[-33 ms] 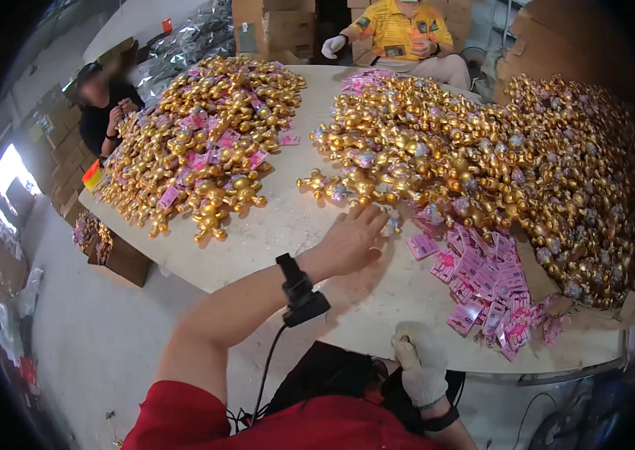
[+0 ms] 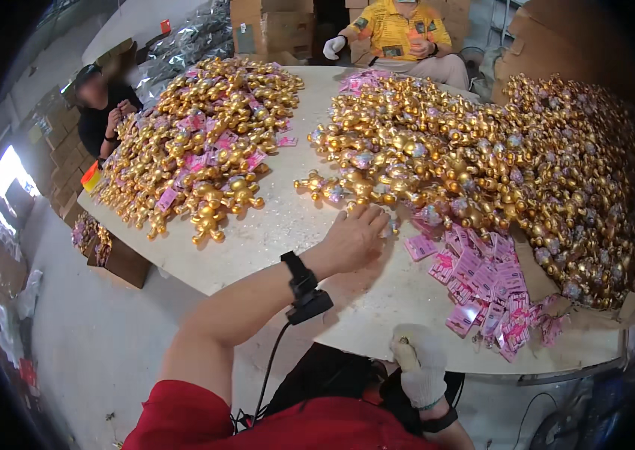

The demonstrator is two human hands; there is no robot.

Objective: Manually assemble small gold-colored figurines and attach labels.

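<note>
My left hand (image 2: pixel 355 238) lies palm down on the white table (image 2: pixel 287 225), fingers stretched to the near edge of a big heap of gold toy figures (image 2: pixel 437 157). A black wrist strap (image 2: pixel 302 283) with a cable sits on that forearm. Pink tag cards (image 2: pixel 482 281) lie spread just right of the hand. My right hand (image 2: pixel 421 367), in a white glove, is curled into a fist at the table's front edge, below the cards. Whether it holds anything small I cannot tell.
A second heap of gold figures (image 2: pixel 197 142) with pink tags lies at the left. A seated person (image 2: pixel 103 101) works at the far left, another in yellow (image 2: pixel 400 34) at the far side. Cardboard boxes (image 2: pixel 118 259) stand on the floor at the left.
</note>
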